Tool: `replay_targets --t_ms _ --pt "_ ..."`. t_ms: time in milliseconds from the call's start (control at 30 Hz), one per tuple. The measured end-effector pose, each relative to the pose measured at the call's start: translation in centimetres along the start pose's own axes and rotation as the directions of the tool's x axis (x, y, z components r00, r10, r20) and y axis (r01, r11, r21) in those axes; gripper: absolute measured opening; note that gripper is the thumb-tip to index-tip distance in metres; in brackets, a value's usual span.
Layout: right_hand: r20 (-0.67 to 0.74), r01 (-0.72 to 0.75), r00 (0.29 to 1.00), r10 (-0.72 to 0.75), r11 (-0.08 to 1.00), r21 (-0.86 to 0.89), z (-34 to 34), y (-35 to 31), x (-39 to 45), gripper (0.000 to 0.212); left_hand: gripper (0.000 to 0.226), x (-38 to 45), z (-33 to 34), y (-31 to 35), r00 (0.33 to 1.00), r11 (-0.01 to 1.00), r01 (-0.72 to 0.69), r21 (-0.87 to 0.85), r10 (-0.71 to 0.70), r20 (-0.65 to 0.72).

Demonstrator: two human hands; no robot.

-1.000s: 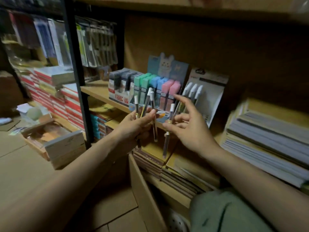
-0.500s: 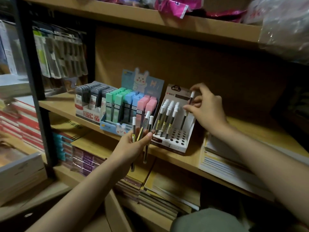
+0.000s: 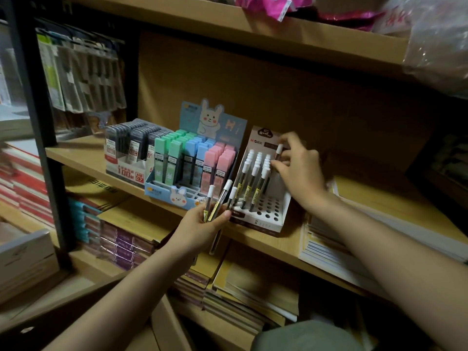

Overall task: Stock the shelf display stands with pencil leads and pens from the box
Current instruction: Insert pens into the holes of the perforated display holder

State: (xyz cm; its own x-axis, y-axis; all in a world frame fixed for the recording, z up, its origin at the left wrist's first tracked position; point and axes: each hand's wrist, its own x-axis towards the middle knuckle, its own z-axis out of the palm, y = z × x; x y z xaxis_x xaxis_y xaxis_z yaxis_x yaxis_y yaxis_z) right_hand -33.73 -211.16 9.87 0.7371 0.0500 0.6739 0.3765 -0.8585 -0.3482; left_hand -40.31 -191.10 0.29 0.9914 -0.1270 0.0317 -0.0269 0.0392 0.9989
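Note:
A white display stand (image 3: 274,219) with rows of holes sits on the middle shelf (image 3: 76,158). Several white-capped lead tubes (image 3: 255,173) stand in its left and back holes. My right hand (image 3: 298,168) pinches one white-capped tube (image 3: 279,151) at the stand's back right row. My left hand (image 3: 200,229) grips a small bunch of the same tubes (image 3: 220,198), caps up, in front of the shelf edge to the left of the stand.
A bunny-printed stand (image 3: 215,122) with green, blue and pink lead cases and a stand of dark lead cases (image 3: 126,145) sit left of the white one. Paper stacks (image 3: 342,239) lie right of it. Notebooks fill the lower shelf (image 3: 243,287). A black upright post (image 3: 38,122) stands left.
My right hand carried one tube from the bunch up to the stand's back right. The view rose towards the shelf; my left hand keeps its bunch.

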Motion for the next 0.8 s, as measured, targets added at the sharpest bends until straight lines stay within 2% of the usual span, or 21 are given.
replay_targets --t_ms 133,300,667,800 --pt "0.043 -0.039 0.999 0.034 0.993 0.113 -1.0 -0.2 0.1 0.029 0.007 0.1 0.0 -0.1 0.999 0.999 -0.022 0.038 0.023 -0.024" --pt "0.026 -0.128 0.992 0.125 0.977 0.17 -1.6 -0.2 0.2 0.024 0.008 -0.1 0.0 0.1 1.0 0.999 -0.008 0.04 0.009 -0.021" --pt "0.086 -0.093 0.993 0.083 0.989 0.117 -1.7 -0.8 0.2 0.023 0.009 0.0 -0.1 0.2 0.999 0.999 0.003 0.047 -0.002 -0.033" --pt "0.004 -0.077 0.997 0.077 0.997 0.028 -1.8 -1.1 0.9 0.019 0.009 -0.1 0.1 0.3 0.999 0.999 0.008 0.034 -0.007 -0.034"
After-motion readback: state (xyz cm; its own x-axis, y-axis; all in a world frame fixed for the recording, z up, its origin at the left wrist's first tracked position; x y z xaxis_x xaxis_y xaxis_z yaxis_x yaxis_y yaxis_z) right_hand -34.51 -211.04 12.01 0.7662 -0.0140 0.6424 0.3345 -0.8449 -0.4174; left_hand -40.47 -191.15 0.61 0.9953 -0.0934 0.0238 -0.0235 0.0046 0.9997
